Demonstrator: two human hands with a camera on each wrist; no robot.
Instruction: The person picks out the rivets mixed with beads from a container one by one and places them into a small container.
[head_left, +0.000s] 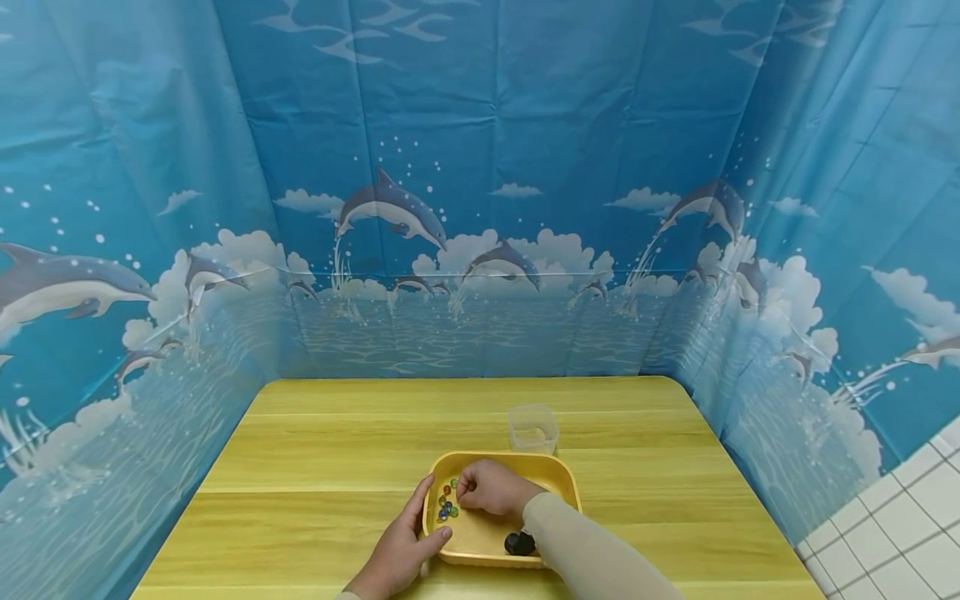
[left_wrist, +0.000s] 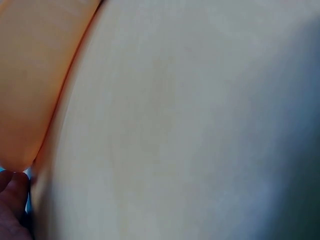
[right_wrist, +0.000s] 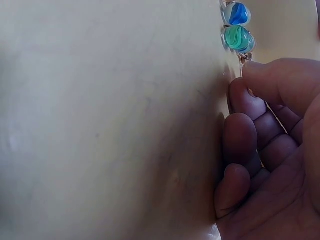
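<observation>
In the head view a yellow plastic tray [head_left: 480,556] lies on the table. Several coloured glass marbles [head_left: 444,510] are grouped along its left side. My left hand [head_left: 401,546] grips the tray's left front corner, thumb over the rim and fingers along the outer wall. Inside the tray, my right hand [head_left: 491,487] reaches down beside the marbles with curled fingers. In the right wrist view, thumb and index finger pinch at a glassy bit of a marble, mostly hidden by the thumb. A green swirled marble [right_wrist: 237,38] and a blue one [right_wrist: 237,14] sit just beyond.
Behind the tray stands a clear plastic container [head_left: 533,429]. A black device [head_left: 519,543] shows at the right wrist, over the tray's front. The wooden table [head_left: 315,442] is enclosed by a blue dolphin-print curtain [head_left: 480,325].
</observation>
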